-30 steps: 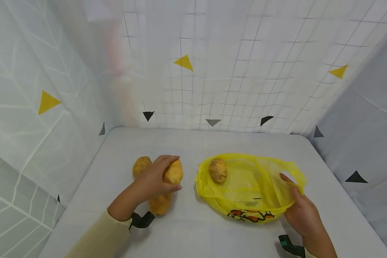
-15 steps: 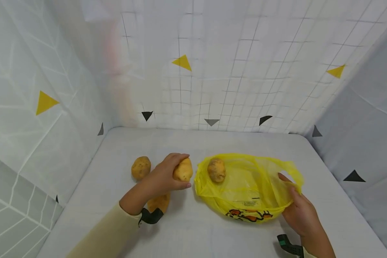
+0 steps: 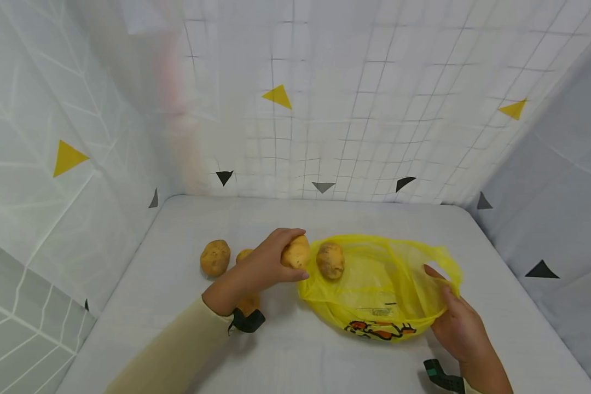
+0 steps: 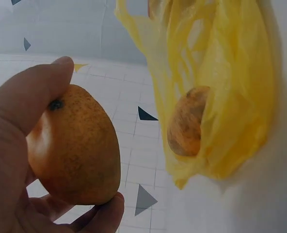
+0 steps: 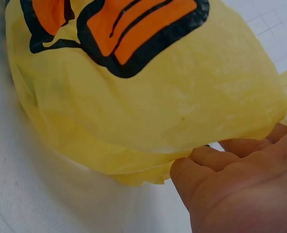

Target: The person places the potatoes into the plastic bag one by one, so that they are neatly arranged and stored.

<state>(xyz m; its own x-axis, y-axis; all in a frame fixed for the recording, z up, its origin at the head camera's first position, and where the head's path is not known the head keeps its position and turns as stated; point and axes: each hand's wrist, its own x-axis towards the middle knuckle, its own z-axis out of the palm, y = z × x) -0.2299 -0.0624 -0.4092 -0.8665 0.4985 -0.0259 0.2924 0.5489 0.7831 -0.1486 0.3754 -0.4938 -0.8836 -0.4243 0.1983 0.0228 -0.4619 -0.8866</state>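
My left hand (image 3: 268, 260) grips a potato (image 3: 296, 253) between thumb and fingers, raised right at the left rim of a yellow plastic bag (image 3: 369, 284). In the left wrist view, this potato (image 4: 80, 150) shows a dark spot near the thumb. Another potato (image 3: 331, 260), with brown patches, lies inside the bag at its left end. The bag lies on its side, mouth spread wide, with an orange and black print on its front. At the bag's right end my right hand (image 3: 460, 325) holds the edge by the handle; the bag partly hides its fingers (image 5: 192, 177) in the right wrist view.
Left of the bag, a potato (image 3: 215, 257) sits on the white table (image 3: 295, 361). Two more, a potato (image 3: 244, 254) and a potato (image 3: 249, 302), are partly hidden by the left arm. White sheets with yellow and black triangles surround the table.
My left hand has carried its potato rightward from among the other potatoes to the bag's left rim. The right hand and the bag have stayed nearly still.
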